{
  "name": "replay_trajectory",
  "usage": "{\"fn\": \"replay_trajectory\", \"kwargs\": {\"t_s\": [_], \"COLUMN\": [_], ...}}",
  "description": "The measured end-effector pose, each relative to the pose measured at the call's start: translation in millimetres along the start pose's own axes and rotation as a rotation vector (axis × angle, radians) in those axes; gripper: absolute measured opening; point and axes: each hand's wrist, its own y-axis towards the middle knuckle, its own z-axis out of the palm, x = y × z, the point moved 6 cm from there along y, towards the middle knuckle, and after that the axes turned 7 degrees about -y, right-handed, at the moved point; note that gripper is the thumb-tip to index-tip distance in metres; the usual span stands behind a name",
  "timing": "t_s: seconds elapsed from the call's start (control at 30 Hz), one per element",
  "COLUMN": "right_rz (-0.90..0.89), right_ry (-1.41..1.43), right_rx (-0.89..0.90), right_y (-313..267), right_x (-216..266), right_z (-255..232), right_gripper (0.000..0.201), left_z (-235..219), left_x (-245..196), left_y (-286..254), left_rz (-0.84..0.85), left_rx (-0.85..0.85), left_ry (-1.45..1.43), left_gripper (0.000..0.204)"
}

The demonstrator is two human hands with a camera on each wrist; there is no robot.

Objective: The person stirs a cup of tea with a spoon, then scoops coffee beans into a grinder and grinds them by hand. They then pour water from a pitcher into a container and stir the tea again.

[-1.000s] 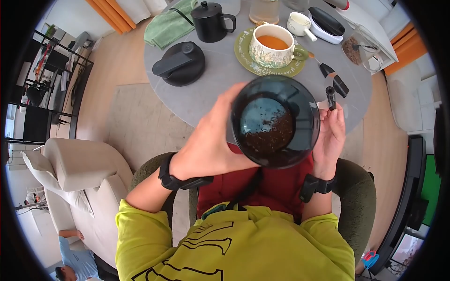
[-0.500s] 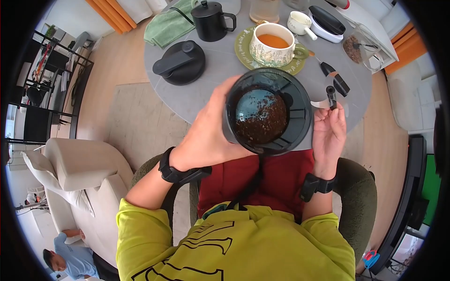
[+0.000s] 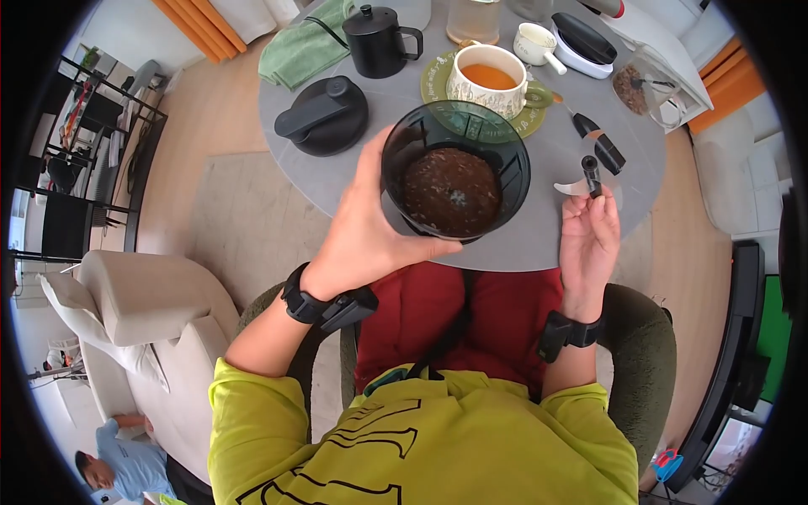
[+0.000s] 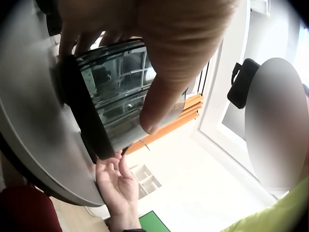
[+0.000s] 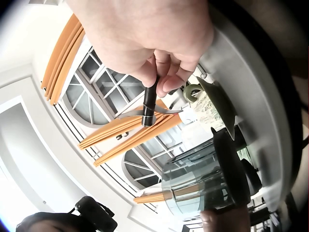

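Note:
My left hand (image 3: 358, 240) grips a dark see-through chopper bowl (image 3: 512, 168) by its side, thumb along the near side. Loose dark-brown grounds (image 3: 452, 192) cover the bowl's bottom. In the left wrist view the bowl (image 4: 120, 99) shows its thick black base, held above the grey table. To the right, my right hand (image 3: 591, 231) pinches a chopper blade by its black hub (image 3: 592, 172). Two curved metal wings of that blade (image 5: 128, 114) stick out below the fingertips in the right wrist view. Bowl and blade are apart.
On the grey table (image 3: 539, 240) stand a round black lid (image 3: 324, 118), a black pot (image 3: 374, 50), a green cloth (image 3: 303, 55) and a mug of orange liquid (image 3: 488, 97) on a green saucer. A black tool (image 3: 608, 151) lies beyond my right hand. Another person (image 3: 126, 459) is by the sofa.
My left hand has carried the bowl left and slightly toward the table's far side and turned it; the grounds now spread over nearly the whole bottom. My right hand with the blade has barely moved.

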Motion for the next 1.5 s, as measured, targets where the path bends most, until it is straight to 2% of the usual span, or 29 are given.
{"fn": "replay_trajectory", "kwargs": {"t_s": [0.1, 0.2, 0.33, 0.4, 0.63, 0.7, 0.73, 0.8, 0.83, 0.87, 0.93, 0.97, 1.07, 1.17, 1.3, 1.5], "right_rz": [0.011, 0.008, 0.022, 0.033, 0.074, -0.026, -0.027, -0.186, -0.336, -0.337, -0.642, -0.648, -0.713, -0.749, -0.723, -0.67], "right_ry": [-0.004, -0.007, -0.007, -0.047, -0.209, -0.527, -0.536, -1.021, -1.215, -1.217, -1.543, -1.583, -1.746, -1.775, -1.784, -1.831], "right_rx": [-0.05, -0.022, -0.008, -0.017, -0.055, 0.13, 0.133, 0.306, 0.433, 0.436, 0.852, 0.905, 0.976, 1.008, 1.015, 1.134], "right_y": [0, 0, -1, 0, 11, 18, 21, 21, 22, 26, 15, 13, 12, 14, 20, 15], "right_x": [-1, -1, -1, -1, 17, 42, 54, 71, 74, 76, 66, 58, 37, 29, 22, 4], "right_z": [0, -2, 1, 4, 27, 55, 69, 113, 130, 140, 176, 182, 186, 190, 187, 179], "right_gripper": [0.026, 0.027, 0.027, 0.025, 0.024, 0.02, 0.02, 0.016, 0.016, 0.016, 0.02, 0.022, 0.02, 0.018, 0.017, 0.014], "left_z": [9, 17, 20, 18, 20, 20, 21, 22, 21, 21, 21, 21, 21, 21, 21, 22], "left_x": [-2, 0, 14, 15, 15, 15, 16, 18, 18, 18, 17, 17, 16, 16, 17, 19], "left_y": [-1, -2, -3, -4, -7, -7, -7, -7, -7, -7, -7, -6, -6, -6, -6, -7], "left_rz": [0.07, 0.036, 0.001, 0.047, 0.054, 0.071, 0.074, 0.109, 0.11, 0.108, 0.109, 0.1, 0.105, 0.107, 0.098, 0.073], "left_rx": [0.054, 0.129, 0.12, 0.043, 0.038, 0.046, 0.041, 0.043, 0.039, 0.044, 0.05, 0.054, 0.055, 0.051, 0.045, 0.049], "left_ry": [-0.054, -0.036, -0.051, -0.093, -0.087, -0.077, -0.084, -0.082, -0.085, -0.094, -0.103, -0.114, -0.12, -0.107, -0.107, -0.131], "left_gripper": [0.108, 0.115, 0.113, 0.105, 0.107, 0.107, 0.107, 0.107, 0.107, 0.107, 0.106, 0.106, 0.105, 0.105, 0.105, 0.105]}}
